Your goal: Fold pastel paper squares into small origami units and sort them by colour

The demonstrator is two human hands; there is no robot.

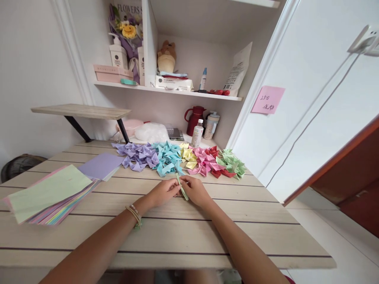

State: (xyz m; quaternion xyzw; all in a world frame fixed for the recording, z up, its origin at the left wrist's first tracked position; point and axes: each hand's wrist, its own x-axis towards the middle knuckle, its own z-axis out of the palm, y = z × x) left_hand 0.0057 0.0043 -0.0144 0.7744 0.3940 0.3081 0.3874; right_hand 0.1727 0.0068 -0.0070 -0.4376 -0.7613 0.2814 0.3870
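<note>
Between my two hands, just above the table, is a narrow folded strip of light green paper (182,188). My left hand (162,192) grips its left side, fingers curled and pressed together. From the other side my right hand (196,191) pinches the same paper, its fingertips meeting those of the left. Beyond the hands lie folded paper pieces heaped by colour: purple pieces (137,155), blue pieces (167,157), yellow pieces (188,156), pink pieces (203,161), red pieces (225,172) and green pieces (233,161).
A fanned stack of coloured paper (50,191) and purple sheets (100,165) lie on the left of the slatted table (166,236). A small raised shelf (79,111) stands behind them. At the back are a bottle (197,134), a red jug (195,118) and a tumbler (211,125).
</note>
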